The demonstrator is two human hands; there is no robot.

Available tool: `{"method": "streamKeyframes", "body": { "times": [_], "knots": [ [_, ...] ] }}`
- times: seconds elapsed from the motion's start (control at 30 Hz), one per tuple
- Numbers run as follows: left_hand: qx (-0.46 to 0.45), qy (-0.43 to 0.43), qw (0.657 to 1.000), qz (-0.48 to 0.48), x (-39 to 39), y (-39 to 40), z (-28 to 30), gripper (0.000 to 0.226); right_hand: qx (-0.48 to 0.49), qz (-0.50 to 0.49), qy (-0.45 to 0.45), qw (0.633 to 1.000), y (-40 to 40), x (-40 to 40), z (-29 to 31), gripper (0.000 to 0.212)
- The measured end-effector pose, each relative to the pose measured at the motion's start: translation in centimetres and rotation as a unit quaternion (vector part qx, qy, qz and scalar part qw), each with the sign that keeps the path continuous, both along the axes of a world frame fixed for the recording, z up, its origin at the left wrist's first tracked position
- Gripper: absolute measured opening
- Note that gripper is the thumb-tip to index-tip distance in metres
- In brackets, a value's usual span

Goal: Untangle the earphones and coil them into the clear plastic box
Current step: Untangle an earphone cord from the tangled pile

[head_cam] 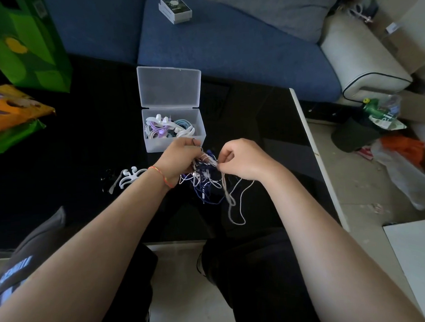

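White-and-blue earphone tangle (208, 177) gripped by left hand (180, 159), pinched by right hand (240, 160); fingertips hidden.

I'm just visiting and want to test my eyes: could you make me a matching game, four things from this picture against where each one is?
Things:
1. tangled earphones
2. clear plastic box
3. white cord winder
4. small black-and-white box

Places:
A. on the blue sofa
B. on the black table, lid open, beyond the hands
C. held between both hands
D. on the table beside the left wrist

Pairs: 1-C, 2-B, 3-D, 4-A
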State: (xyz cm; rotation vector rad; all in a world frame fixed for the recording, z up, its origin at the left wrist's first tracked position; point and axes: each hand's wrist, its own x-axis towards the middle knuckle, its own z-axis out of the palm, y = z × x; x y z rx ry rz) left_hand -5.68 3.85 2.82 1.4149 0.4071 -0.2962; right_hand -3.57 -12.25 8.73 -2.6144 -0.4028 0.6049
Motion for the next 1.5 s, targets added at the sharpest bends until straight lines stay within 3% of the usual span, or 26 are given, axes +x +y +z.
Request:
{"method": "streamKeyframes", "body": {
  "times": [0.1, 0.23, 0.47, 0.57, 0.7, 0.77, 0.9, 1.0, 1.1, 1.17, 1.27, 1.37, 1.5],
  "knots": [
    [-0.037, 0.023, 0.998, -0.041, 0.0, 0.2, -0.3, 0.017, -0.006, -0.001, -0.029, 1.000, 0.3, -0.1, -0.2, 0.007],
    [0.045, 0.005, 0.995, -0.092, 0.0, 0.2, -0.8, 0.021, 0.001, 0.001, -0.081, 0.997, 0.5, -0.3, -0.2, 0.008],
    [0.139, -0.031, 0.987, -0.074, -0.1, 0.4, -1.2, 0.011, 0.020, 0.008, -0.107, 0.994, 0.4, 0.0, -0.3, 0.011],
    [0.167, -0.025, 0.984, -0.053, 0.1, 0.7, -1.6, 0.012, 0.098, -0.093, -0.107, 0.985, 0.0, 0.6, -0.1, 0.009],
    [0.227, -0.019, 0.973, -0.034, 0.2, 1.2, -2.3, 0.015, 0.208, -0.329, -0.195, 0.900, -2.3, 2.0, 0.7, 0.014],
    [0.243, -0.030, 0.969, -0.032, 0.3, 1.2, -2.3, 0.013, 0.181, -0.373, -0.228, 0.881, -3.7, 2.3, 0.8, 0.017],
    [0.243, -0.049, 0.969, -0.028, 0.3, 0.8, -1.9, 0.011, 0.050, -0.338, -0.204, 0.917, -5.4, 2.8, 0.1, 0.022],
    [0.241, -0.049, 0.969, -0.023, 0.2, 0.9, -2.0, 0.010, -0.003, -0.349, -0.194, 0.917, -5.4, 2.9, 0.0, 0.026],
    [0.214, -0.058, 0.975, -0.025, 0.2, 0.9, -1.8, 0.012, -0.075, -0.269, -0.196, 0.940, -4.3, 2.5, -0.4, 0.033],
    [0.184, -0.072, 0.980, -0.025, 0.2, 0.7, -1.7, 0.017, -0.020, -0.166, -0.173, 0.971, -2.9, 1.9, -0.5, 0.028],
    [0.148, -0.090, 0.985, -0.024, 0.1, 0.3, -1.3, 0.016, 0.073, -0.064, -0.045, 0.994, -0.4, 0.6, -0.6, 0.025],
    [0.121, -0.096, 0.988, -0.020, 0.0, 0.2, -1.2, 0.018, 0.058, -0.008, 0.032, 0.998, 0.6, 0.2, -1.4, 0.020],
    [0.048, -0.084, 0.995, 0.000, -0.1, 0.1, -0.8, 0.016, 0.037, -0.018, 0.029, 0.999, 0.4, 0.3, -1.4, 0.017]
  ]
}}
